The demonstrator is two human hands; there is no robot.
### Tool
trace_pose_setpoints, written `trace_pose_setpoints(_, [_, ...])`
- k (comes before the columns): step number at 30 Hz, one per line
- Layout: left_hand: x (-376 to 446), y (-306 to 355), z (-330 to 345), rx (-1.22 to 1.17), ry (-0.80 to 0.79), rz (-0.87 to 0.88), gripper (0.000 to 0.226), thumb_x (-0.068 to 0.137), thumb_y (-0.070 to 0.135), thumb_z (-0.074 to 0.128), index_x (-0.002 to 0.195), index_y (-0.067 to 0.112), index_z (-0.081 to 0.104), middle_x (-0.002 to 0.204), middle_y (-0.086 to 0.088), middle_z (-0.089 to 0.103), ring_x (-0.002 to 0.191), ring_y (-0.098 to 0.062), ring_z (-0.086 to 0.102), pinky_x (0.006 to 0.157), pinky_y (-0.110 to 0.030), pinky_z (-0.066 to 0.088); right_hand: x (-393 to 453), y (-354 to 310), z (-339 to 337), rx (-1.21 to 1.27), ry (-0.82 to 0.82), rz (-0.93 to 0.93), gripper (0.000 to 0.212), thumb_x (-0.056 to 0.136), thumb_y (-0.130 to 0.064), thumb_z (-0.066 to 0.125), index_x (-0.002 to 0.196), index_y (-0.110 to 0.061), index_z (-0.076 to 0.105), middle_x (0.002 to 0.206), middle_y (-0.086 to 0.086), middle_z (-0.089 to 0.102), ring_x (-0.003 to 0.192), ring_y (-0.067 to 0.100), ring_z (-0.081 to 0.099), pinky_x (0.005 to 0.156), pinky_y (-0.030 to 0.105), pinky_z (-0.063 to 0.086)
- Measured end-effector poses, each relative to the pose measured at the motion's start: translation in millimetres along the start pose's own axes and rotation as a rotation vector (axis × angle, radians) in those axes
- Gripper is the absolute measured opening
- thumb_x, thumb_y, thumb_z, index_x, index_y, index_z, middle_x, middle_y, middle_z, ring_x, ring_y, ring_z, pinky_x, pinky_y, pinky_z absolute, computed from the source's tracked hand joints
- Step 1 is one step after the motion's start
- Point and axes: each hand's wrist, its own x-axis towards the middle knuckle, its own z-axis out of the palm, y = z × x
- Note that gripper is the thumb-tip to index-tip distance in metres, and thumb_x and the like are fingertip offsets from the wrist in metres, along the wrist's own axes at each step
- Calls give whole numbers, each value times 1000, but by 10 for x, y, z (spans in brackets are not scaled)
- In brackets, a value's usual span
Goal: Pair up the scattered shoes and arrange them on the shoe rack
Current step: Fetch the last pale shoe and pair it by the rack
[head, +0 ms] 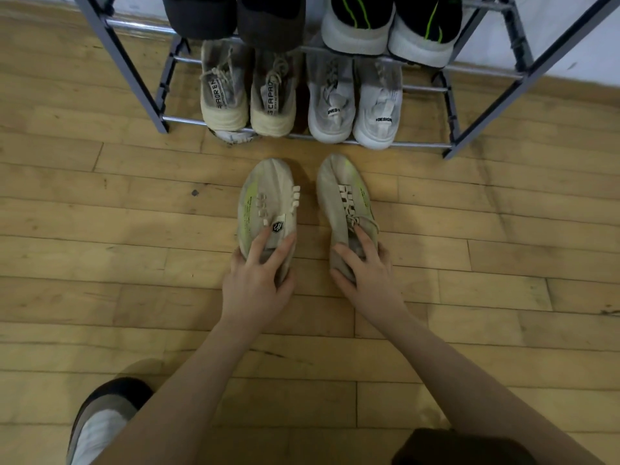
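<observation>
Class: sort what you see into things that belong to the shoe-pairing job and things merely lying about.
Job: left hand and right hand gripping the beige shoes, shoe rack, cream pair, white pair.
Lying about: slipper, wooden floor.

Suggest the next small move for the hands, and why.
Probably lift both beige shoes together: the left hand grips one shoe and the right hand the other shoe, both on the floor before the shoe rack.

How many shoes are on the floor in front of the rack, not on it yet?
2. One beige shoe is under the left hand, the other beige shoe under the right hand. Another partly hidden shoe peeks beneath the rack's lower rail.
</observation>
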Motion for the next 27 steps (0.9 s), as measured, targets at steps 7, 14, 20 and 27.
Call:
trace_pose_setpoints(7, [189,430,-283,-95,124,173,52,79,47,48,128,32,53,135,-5,49,100,-39,57,60,-47,56,-65,38,-468,-3,253,59,38,88,-46,44,122,-29,48,145,12,34,113,47,45,89,54,43])
trace_pose_setpoints(14, [520,1297,-647,-127,171,358,53,74,48,54,125,34,55,132,-1,50,91,-34,60,59,-41,55,-333,291,-1218,-28,485,146,37,87,-42,50,121,-27,53,139,13,43,105,44,49,83,53,47])
trace_pose_setpoints(20, [583,2107,-966,-225,219,536,51,76,49,51,125,36,55,134,3,47,108,-29,56,69,-45,55,-654,469,-2090,-126,656,266,38,88,-42,50,121,-24,56,138,14,45,105,44,52,82,54,48])
trace_pose_setpoints(27, [695,2854,-1710,-291,361,703,52,79,49,47,127,33,54,136,-1,46,103,-31,58,64,-44,55,-836,334,-3083,-201,856,298,39,90,-43,48,125,-26,55,142,11,41,111,42,48,87,53,45])
